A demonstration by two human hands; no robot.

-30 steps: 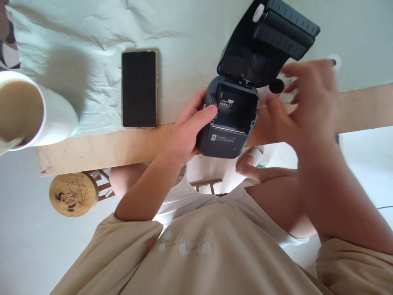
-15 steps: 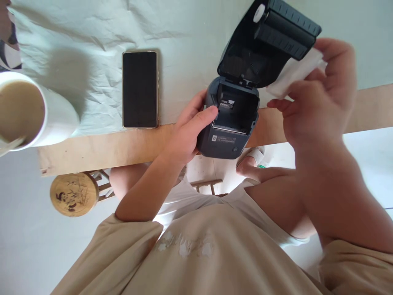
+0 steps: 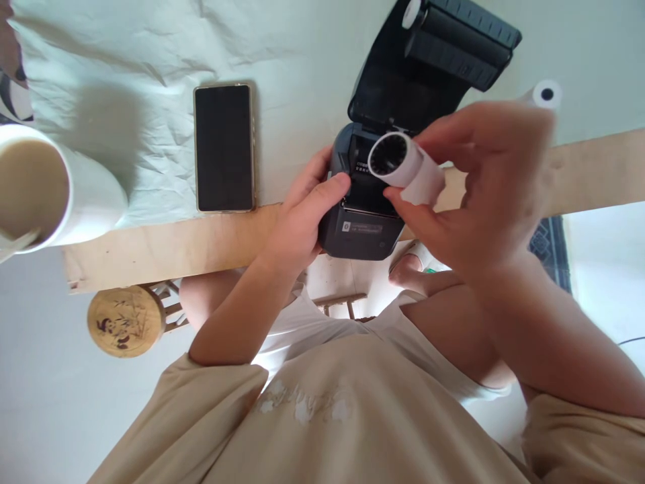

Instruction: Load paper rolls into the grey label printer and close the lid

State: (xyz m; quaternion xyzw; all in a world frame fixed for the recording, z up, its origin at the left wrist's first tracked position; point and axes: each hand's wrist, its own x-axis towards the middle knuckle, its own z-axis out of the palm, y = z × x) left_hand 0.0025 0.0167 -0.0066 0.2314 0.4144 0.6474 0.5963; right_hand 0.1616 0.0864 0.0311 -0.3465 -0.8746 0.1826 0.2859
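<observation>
While our left hand (image 3: 297, 225) clamps the open printer (image 3: 360, 222) at the counter (image 3: 166, 245) edge, our right hand (image 3: 484, 195) pinches the paper roll (image 3: 403, 165) just above its bay; we'd judge lowering it level, toward seven o'clock, works best.

A dark-screened smartphone (image 3: 224, 147) lies on the desk's (image 3: 166, 245) wrinkled pale cloth (image 3: 151, 54); a white cup (image 3: 48, 191) stands left, a second paper roll (image 3: 543, 95) right.

place: home work corner | desk (image 3: 166, 245): bare plywood under a crumpled cloth (image 3: 125, 60) | seating: painted wooden stool (image 3: 124, 320) | extras: phone (image 3: 224, 146), white cup (image 3: 55, 188)
</observation>
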